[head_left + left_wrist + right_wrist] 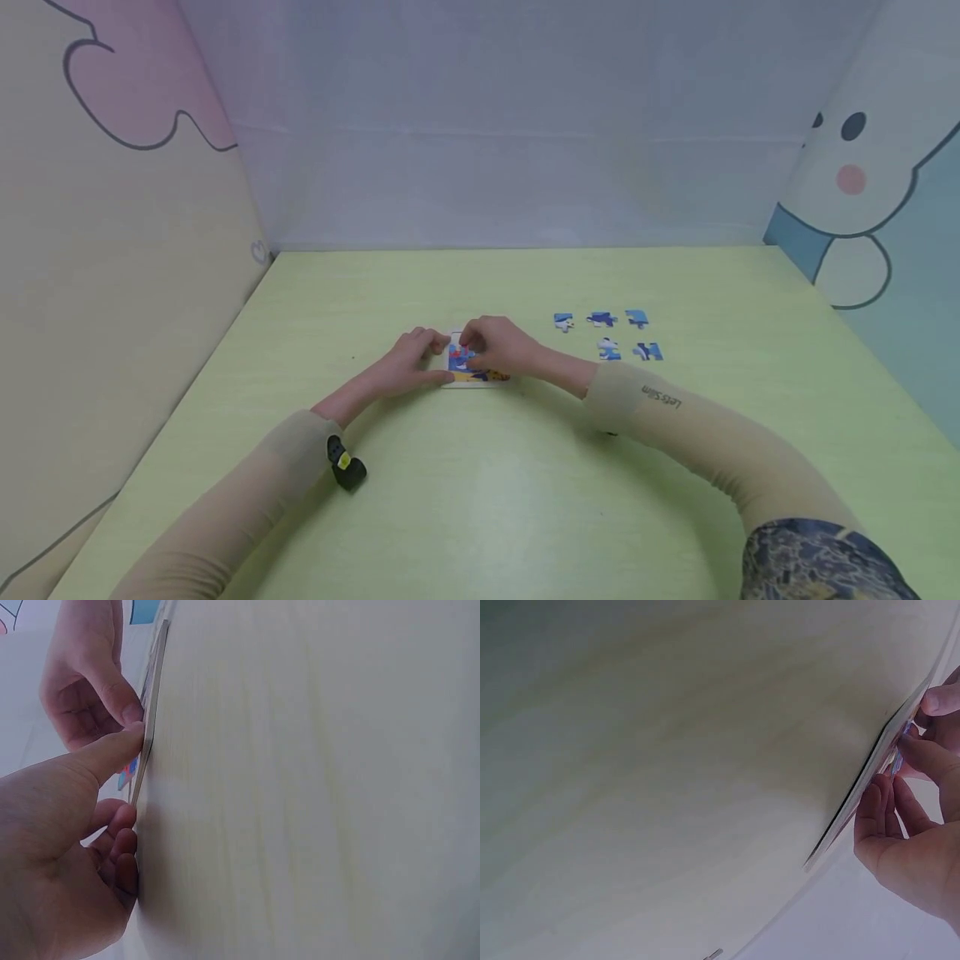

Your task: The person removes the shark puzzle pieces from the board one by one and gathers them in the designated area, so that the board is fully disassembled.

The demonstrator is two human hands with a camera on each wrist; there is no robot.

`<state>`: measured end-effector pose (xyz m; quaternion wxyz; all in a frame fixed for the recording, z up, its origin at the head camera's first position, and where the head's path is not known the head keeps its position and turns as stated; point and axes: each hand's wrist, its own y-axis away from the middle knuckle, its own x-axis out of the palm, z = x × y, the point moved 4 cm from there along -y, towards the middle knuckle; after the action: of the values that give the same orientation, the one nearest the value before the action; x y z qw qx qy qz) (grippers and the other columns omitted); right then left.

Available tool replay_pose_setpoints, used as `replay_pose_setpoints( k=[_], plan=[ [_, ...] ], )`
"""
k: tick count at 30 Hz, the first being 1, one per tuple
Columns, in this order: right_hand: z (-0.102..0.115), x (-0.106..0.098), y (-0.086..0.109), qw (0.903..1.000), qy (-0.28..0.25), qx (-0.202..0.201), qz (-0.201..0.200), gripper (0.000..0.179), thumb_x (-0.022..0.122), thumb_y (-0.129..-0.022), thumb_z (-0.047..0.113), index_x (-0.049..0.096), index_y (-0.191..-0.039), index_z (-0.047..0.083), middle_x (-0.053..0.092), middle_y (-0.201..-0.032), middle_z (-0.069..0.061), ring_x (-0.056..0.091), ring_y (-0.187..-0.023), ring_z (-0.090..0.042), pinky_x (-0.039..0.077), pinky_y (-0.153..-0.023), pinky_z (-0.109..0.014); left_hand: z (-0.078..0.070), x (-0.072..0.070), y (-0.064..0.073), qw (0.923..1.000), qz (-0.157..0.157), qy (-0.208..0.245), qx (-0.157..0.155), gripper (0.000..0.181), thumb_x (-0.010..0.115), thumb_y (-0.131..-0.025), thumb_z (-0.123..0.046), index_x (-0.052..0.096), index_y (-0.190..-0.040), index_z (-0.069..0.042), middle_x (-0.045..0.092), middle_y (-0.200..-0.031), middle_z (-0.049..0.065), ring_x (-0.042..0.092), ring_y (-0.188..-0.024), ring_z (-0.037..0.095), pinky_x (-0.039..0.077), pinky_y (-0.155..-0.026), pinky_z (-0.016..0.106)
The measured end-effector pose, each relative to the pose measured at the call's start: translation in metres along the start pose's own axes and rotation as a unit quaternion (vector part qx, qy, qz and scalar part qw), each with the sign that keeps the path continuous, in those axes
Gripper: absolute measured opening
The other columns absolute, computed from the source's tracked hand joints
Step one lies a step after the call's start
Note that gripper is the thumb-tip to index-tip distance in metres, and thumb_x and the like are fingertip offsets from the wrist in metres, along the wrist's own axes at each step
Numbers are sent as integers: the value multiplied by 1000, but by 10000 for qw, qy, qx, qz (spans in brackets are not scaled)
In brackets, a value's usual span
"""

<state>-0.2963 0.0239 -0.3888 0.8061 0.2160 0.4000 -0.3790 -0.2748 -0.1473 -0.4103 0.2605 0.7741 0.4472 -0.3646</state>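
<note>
A small jigsaw puzzle board (471, 386) with a pale frame and a blue, red and yellow picture lies on the table. My left hand (405, 362) holds it at its left side, thumb on the front corner and curled fingertips at the back one. In the left wrist view the thumb (120, 750) lies on the board's edge (156, 686). Over the picture, my right hand (506, 346) pinches a blue puzzle piece (897, 761) between thumb and fingertips, tilted up against the board. The right hand hides the board's right part.
Several loose blue-and-white puzzle pieces (602, 319) lie in two rows to the right, behind the right forearm. A black wrist device (347, 467) with a yellow mark hangs at the left sleeve. Printed panels stand along the table's (480, 517) back and sides.
</note>
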Motion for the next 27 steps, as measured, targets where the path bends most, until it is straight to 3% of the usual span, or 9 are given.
replay_pose_setpoints(
  k=[9,27],
  plan=[
    [0,1,-1,9998,-147,62,-107,30,76,-85,11,68,-112,1,72,-105,-11,66,-92,-16,55,-85,-25,-1,-1,-1,10000,17,12,-29,62,74,-88,-30,49,-139,-4,54,-117,9,43,-107,24,36,-93,36],
    [5,-3,3,9976,521,-62,-448,30,76,-85,19,74,-112,5,74,-107,-7,64,-90,-16,53,-82,-29,-1,0,-2,10000,-3,-16,28,58,75,-88,-29,51,-134,-4,55,-118,9,43,-104,24,35,-90,35]
  ],
)
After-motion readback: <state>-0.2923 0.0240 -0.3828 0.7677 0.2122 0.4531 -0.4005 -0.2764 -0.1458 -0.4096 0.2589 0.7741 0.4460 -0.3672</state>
